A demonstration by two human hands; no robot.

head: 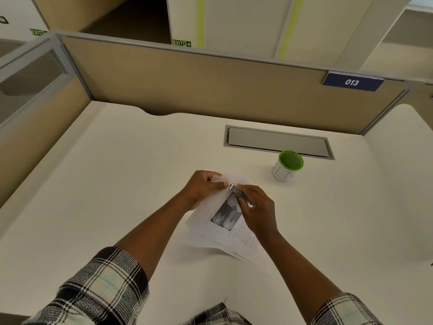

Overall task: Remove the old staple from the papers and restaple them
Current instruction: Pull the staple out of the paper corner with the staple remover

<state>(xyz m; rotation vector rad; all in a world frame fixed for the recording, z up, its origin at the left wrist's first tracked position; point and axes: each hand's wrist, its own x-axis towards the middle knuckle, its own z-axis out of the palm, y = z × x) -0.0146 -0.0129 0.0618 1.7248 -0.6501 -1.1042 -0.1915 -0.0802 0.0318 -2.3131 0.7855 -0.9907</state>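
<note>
Working: a person handles a stapled set of papers (230, 227) at the middle of a white worktop (117, 184).
Papers: several printed sheets, fanned at their near end, lying slanted from 12 o'clock down to 5 o'clock; the far corner is lifted off the worktop, and the top page shows four grey pictures.
Left hand (202, 187): at 9 o'clock of the lifted corner, fingers curled round it, thumb and fingertips pinching the paper edge.
Right hand (256, 208): at 3 o'clock of the corner, fingers closed round a small silver metal tool (240, 193).
Tool: slim and shiny, its tip meeting the pinched corner just beside the left thumb; whether it is a stapler or a remover cannot be told.
Cup (287, 165): white with a green rim and inside, upright at 2 o'clock of the hands, well apart.
Cable flap (277, 141): grey, set into the worktop behind the cup.
Partition (199, 80): beige, carrying a blue plate (352, 82) reading 013.
Sleeves (100, 289): checked black and white.
</note>
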